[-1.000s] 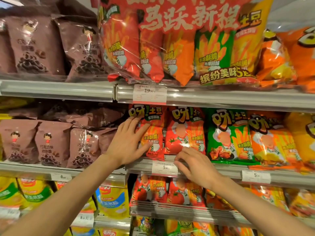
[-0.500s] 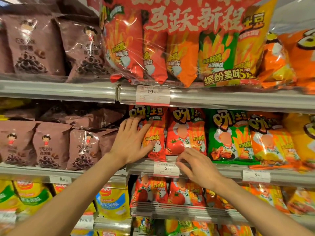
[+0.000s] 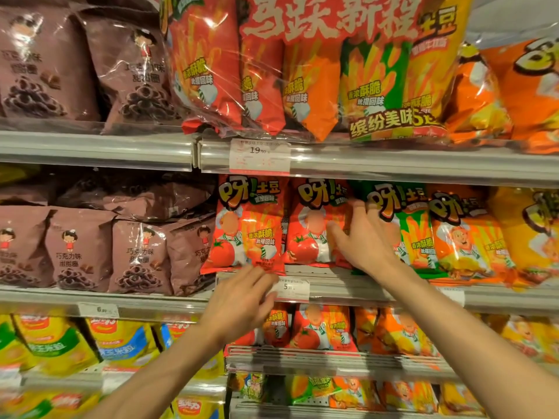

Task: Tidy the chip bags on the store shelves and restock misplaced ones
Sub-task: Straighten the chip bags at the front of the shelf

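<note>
**Two hands at the middle shelf of potato-stick bags**

On the middle shelf [image 3: 363, 290], four front-facing bags of potato sticks stand in a row: two red tomato bags, one green bag [image 3: 405, 225] and one orange bag [image 3: 465, 237], with a yellow bag partly seen at the far right. The right hand [image 3: 367, 237] lies with fingers spread and fairly straight across the second red tomato bag [image 3: 308, 225] and the green bag's left edge, pressing on them rather than gripping. The left hand [image 3: 242, 300], blurred, hovers loosely apart in front of the shelf rail, its fingertips just under the first red tomato bag [image 3: 248, 225] and beside the price tag [image 3: 292, 288]; whether it touches the bag cannot be told. Left of the red bags stand four brown chocolate-ring bags [image 3: 139, 255]. Above, one large multipack [image 3: 302, 65] holds five inner bags.
</note>
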`<state>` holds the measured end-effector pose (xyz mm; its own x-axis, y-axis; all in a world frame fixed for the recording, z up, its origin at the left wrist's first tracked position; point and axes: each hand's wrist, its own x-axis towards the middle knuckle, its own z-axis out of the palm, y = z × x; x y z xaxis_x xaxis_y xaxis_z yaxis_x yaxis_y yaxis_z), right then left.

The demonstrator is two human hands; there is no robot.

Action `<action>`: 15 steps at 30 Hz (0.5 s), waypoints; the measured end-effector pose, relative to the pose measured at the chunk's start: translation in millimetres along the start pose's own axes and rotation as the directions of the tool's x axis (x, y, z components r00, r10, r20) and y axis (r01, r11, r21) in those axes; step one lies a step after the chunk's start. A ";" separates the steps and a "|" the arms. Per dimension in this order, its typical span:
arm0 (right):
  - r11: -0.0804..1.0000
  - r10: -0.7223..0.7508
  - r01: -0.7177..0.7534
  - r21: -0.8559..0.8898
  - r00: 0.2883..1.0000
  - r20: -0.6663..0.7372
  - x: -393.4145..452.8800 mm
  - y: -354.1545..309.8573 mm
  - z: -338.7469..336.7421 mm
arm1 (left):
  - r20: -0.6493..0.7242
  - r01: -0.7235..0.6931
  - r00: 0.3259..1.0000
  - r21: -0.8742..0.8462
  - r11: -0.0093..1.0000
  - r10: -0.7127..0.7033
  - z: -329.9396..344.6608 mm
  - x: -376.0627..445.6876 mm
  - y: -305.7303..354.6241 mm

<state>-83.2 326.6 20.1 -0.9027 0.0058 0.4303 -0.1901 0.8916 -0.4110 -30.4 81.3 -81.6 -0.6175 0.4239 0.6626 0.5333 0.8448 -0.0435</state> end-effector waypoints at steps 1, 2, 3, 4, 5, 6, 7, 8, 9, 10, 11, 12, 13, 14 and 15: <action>0.999 0.037 -0.037 0.002 0.999 0.024 1.2 -4.2 -0.2 | 0.016 0.017 1.000 -0.008 1.000 -0.017 5.7 -2.5 2.0; 0.998 0.065 -0.066 0.005 0.997 0.051 2.8 -7.4 -0.2 | 0.024 0.037 0.999 -0.016 0.999 -0.037 9.4 -3.6 3.4; 0.996 0.088 -0.090 0.020 0.992 0.089 5.8 -8.5 0.5 | 0.028 0.052 0.998 -0.019 0.998 -0.052 11.0 -3.7 3.9; 0.993 0.106 -0.114 0.044 0.985 0.139 8.7 -9.1 0.7 | 0.036 0.056 0.998 -0.018 0.998 -0.056 11.7 -3.3 4.1; 0.987 0.121 -0.139 0.083 0.974 0.193 12.6 -8.1 2.0 | 0.048 0.052 0.998 -0.014 0.999 -0.051 11.9 -2.9 4.4; 0.976 0.134 -0.170 0.133 0.961 0.240 15.0 -8.3 1.5 | 0.060 0.050 0.997 -0.014 0.999 -0.049 11.7 -3.0 4.6; 0.957 0.157 -0.215 0.195 0.948 0.276 17.7 -7.8 1.6 | 0.069 0.058 0.996 -0.026 0.998 -0.056 11.7 -3.7 4.8; 0.930 0.171 -0.255 0.266 0.938 0.302 19.5 -7.6 0.6 | 0.074 0.074 0.995 -0.050 0.996 -0.071 11.5 -4.3 4.7; 0.898 0.181 -0.288 0.331 0.931 0.318 21.2 -7.3 -0.1 | 0.078 0.093 0.993 -0.076 0.993 -0.087 11.4 -4.9 4.3; 0.869 0.185 -0.311 0.385 0.926 0.330 21.9 -7.2 -1.7 | 0.085 0.110 0.991 -0.100 0.989 -0.102 11.1 -5.4 3.7; 0.848 0.174 -0.313 0.428 0.927 0.332 23.1 -6.4 -2.3 | 0.095 0.126 0.989 -0.117 0.985 -0.115 10.6 -5.7 3.1; 0.838 0.147 -0.291 0.462 0.935 0.322 23.9 -5.2 -2.3 | 0.107 0.141 0.986 -0.130 0.981 -0.128 9.6 -5.6 2.6; 0.829 0.113 -0.255 0.498 0.948 0.298 25.0 -2.9 -0.6 | 0.118 0.158 0.983 -0.140 0.978 -0.142 8.5 -5.3 1.8; 0.827 0.080 -0.210 0.522 0.962 0.261 23.1 -2.6 -0.5 | 0.127 0.175 0.979 -0.149 0.973 -0.156 7.8 -5.0 1.1; 0.819 0.058 -0.176 0.546 0.972 0.226 21.8 -1.7 1.7 | 0.135 0.190 0.976 -0.158 0.969 -0.169 7.4 -4.7 0.3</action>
<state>-103.2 324.4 28.9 -0.9760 -0.0454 0.2128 -0.2080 0.4823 -0.8509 -31.6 82.0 -90.3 -0.7712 0.3151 0.5531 0.4911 0.8474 0.2020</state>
